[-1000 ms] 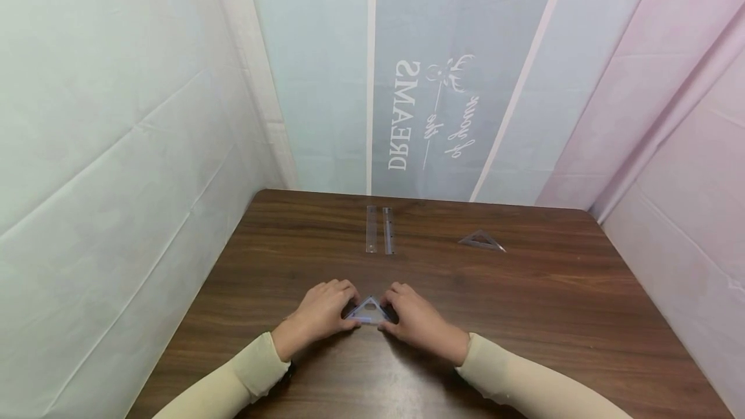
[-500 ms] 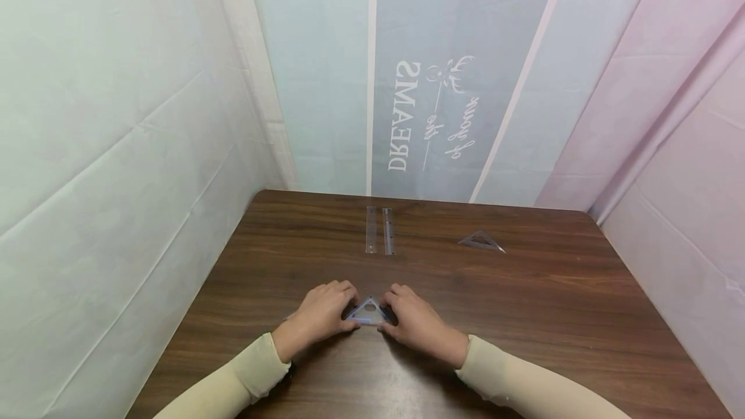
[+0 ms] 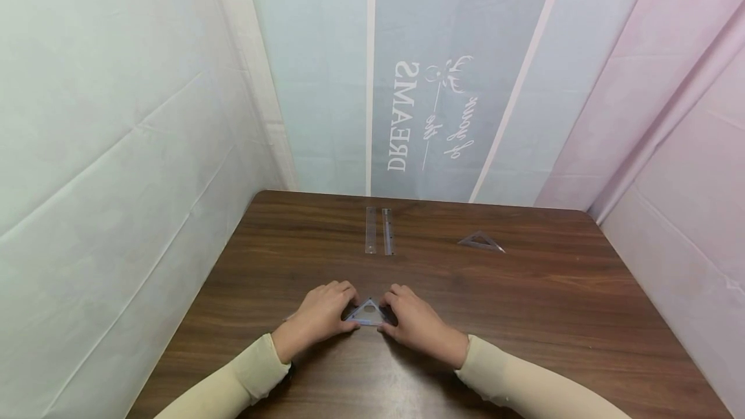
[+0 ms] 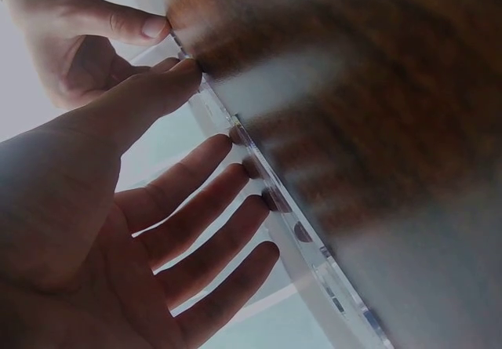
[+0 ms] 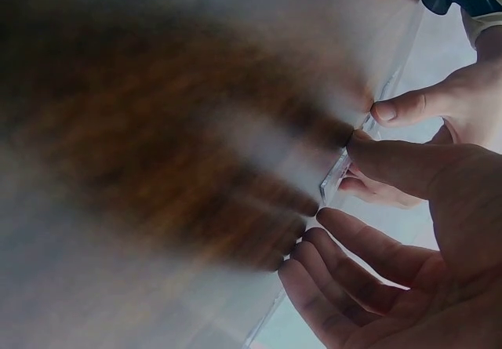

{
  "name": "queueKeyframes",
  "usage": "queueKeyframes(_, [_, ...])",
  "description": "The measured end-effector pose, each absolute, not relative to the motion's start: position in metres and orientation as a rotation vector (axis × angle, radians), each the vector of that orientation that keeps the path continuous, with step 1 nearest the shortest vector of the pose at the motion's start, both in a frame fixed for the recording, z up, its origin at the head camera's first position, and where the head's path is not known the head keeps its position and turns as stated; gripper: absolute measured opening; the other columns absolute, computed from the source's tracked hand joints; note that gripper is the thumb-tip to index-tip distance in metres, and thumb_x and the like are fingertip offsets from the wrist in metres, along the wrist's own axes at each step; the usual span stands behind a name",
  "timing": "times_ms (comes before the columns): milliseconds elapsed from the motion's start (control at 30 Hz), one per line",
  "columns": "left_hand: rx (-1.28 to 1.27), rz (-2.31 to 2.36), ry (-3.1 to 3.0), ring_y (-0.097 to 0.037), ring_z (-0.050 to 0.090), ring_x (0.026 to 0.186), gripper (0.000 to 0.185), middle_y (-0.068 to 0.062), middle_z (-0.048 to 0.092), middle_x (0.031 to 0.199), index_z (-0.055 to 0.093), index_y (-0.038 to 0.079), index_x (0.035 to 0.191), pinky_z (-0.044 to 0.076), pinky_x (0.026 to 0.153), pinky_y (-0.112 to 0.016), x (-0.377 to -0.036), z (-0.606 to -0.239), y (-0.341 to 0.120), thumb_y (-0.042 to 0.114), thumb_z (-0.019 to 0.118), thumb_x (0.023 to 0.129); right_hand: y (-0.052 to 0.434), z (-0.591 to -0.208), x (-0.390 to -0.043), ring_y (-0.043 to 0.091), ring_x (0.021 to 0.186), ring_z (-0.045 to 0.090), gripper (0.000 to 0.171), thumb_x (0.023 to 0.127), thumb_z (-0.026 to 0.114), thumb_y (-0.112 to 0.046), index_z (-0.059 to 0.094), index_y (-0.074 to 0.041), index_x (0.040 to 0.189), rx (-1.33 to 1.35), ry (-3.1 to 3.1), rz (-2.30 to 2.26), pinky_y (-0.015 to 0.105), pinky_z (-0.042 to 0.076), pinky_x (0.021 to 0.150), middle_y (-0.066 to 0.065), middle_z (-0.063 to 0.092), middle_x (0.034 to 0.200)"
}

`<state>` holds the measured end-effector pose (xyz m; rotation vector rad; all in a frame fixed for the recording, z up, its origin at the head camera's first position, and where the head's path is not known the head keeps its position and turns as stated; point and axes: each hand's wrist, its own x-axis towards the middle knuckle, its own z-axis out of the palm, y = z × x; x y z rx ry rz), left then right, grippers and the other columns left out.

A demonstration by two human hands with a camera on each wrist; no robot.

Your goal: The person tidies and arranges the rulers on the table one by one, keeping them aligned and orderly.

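A small clear plastic triangle (image 3: 368,313) lies on the dark wooden table (image 3: 524,315), near its front middle. My left hand (image 3: 349,308) holds the triangle's left corner and my right hand (image 3: 388,308) holds its right corner. In the left wrist view the left hand (image 4: 212,129) has its thumb on the triangle's clear edge (image 4: 314,259) and its fingertips pressed behind the plastic. The right wrist view is blurred, but the right hand (image 5: 329,196) grips the triangle (image 5: 336,178) the same way, with the left hand's thumb (image 5: 400,107) opposite. Both sleeves are cream.
Two clear straight rulers (image 3: 371,230) (image 3: 388,231) lie side by side near the table's far edge. A second clear triangle (image 3: 480,241) lies at the far right. Pale sheets hang close on the left, back and right.
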<state>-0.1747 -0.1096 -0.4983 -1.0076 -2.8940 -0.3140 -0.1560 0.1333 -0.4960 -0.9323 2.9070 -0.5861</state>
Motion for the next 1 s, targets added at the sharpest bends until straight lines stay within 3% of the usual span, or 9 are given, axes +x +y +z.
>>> queueKeyframes(600, [-0.991, -0.329, -2.893, -0.015, 0.066, 0.086, 0.04, 0.004, 0.07, 0.099, 0.073, 0.016, 0.11, 0.057, 0.072, -0.035, -0.175, -0.495, -0.104, 0.048, 0.086, 0.09, 0.14, -0.5, -0.156, 0.014, 0.103, 0.06, 0.042, 0.093, 0.088, -0.028, 0.071, -0.005, 0.124, -0.916, 2.865, -0.69, 0.038, 0.056, 0.091, 0.001, 0.065, 0.113])
queueKeyframes(1000, [-1.061, -0.376, -2.894, -0.021, 0.071, 0.104, 0.053, -0.003, 0.071, 0.117, 0.07, 0.01, 0.13, 0.061, 0.084, -0.038, -0.19, -0.483, -0.082, 0.049, 0.081, 0.096, 0.163, -0.5, -0.16, 0.025, 0.113, 0.067, 0.045, 0.095, 0.085, -0.026, 0.07, -0.001, 0.13, -0.835, 2.853, -0.818, 0.046, 0.058, 0.097, 0.006, 0.068, 0.119])
